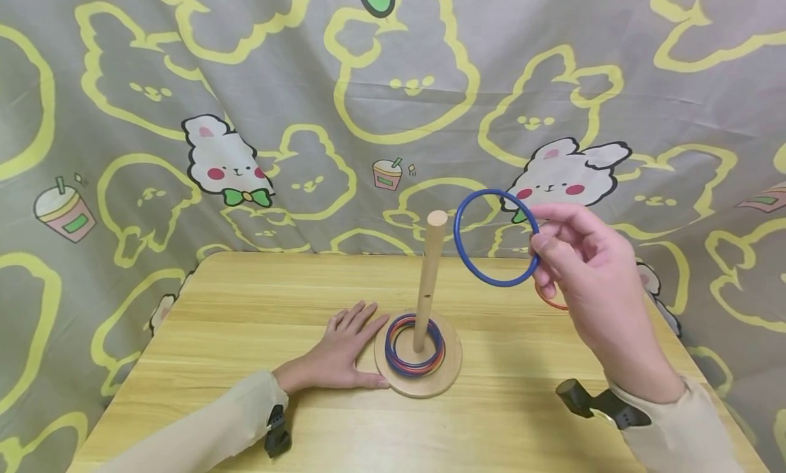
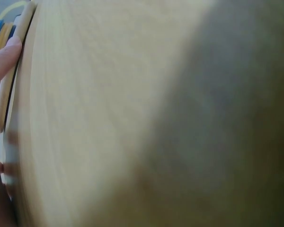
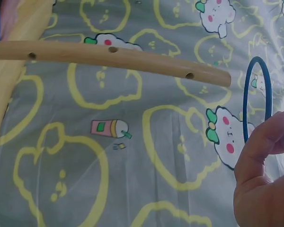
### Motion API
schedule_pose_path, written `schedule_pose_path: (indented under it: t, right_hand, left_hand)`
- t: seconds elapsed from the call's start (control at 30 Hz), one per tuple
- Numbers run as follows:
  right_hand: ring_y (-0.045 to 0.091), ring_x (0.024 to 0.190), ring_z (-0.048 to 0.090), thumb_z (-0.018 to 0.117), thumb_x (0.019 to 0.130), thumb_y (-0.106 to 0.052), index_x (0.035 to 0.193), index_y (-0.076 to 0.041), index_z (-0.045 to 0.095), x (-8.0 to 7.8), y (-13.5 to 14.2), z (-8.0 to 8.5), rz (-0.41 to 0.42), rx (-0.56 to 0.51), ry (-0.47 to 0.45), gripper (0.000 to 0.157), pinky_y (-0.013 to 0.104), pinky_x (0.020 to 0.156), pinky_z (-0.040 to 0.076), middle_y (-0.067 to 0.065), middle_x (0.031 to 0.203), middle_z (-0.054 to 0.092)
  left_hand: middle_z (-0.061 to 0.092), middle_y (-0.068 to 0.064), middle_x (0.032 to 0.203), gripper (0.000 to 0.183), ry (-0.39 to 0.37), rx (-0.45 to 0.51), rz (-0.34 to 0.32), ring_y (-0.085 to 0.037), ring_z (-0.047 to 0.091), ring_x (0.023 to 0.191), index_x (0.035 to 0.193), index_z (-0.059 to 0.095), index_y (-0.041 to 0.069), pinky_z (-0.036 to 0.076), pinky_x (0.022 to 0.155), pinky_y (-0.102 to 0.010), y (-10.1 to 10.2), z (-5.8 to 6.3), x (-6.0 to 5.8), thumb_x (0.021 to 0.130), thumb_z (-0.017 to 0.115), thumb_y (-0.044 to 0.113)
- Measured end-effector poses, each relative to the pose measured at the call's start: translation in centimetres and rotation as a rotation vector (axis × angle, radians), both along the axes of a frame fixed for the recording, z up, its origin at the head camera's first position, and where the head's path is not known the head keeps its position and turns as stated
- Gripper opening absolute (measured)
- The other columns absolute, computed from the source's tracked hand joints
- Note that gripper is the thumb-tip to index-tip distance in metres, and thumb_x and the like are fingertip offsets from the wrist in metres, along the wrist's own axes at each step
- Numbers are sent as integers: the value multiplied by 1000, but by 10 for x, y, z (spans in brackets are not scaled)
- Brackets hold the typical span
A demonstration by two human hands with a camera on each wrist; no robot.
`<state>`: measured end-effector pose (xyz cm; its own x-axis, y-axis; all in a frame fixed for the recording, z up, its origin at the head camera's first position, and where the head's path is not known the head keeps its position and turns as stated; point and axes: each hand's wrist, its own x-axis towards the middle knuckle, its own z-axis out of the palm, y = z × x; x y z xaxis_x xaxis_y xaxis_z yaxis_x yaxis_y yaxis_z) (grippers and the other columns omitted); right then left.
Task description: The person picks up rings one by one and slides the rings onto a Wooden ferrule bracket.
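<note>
My right hand (image 1: pixel 586 268) pinches a blue ring (image 1: pixel 503 283) between thumb and fingers, raised above the table just right of the wooden post's top. In the right wrist view the ring (image 3: pixel 258 58) stands beyond the end of the post (image 3: pixel 146 65). Part of a red-orange ring (image 1: pixel 555 305) shows below the right fingers, the rest hidden behind the hand. Several blue, red and yellow rings (image 1: pixel 402 368) lie around the foot of the post on its round wooden base (image 1: pixel 453 364). My left hand (image 1: pixel 344 353) rests with fingers spread, its thumb and forefinger at the base's left rim.
The wood-grain table (image 1: pixel 245 309) reaches back to a grey curtain (image 1: pixel 295 207) with yellow outlines and cartoon rabbits. Black straps with small devices sit on both wrists, the right device (image 1: pixel 577 396) jutting out over the table.
</note>
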<state>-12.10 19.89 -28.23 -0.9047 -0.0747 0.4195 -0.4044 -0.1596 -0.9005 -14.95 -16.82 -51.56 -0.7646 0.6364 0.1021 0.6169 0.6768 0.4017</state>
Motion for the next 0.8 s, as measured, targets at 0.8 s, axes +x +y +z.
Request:
schedule_pose_path:
  t: [0.8]
  right_hand:
    - [19,59,58,66,105,5,127,1,71,-10,-38,-10,53,89,-45,23,26,52,51,15,88,65]
  left_hand:
    - [22,-27,176,116,13,44,-7,-53,16,160,172,32,8,15,119,-77,-1,-4,-1,88,74,77]
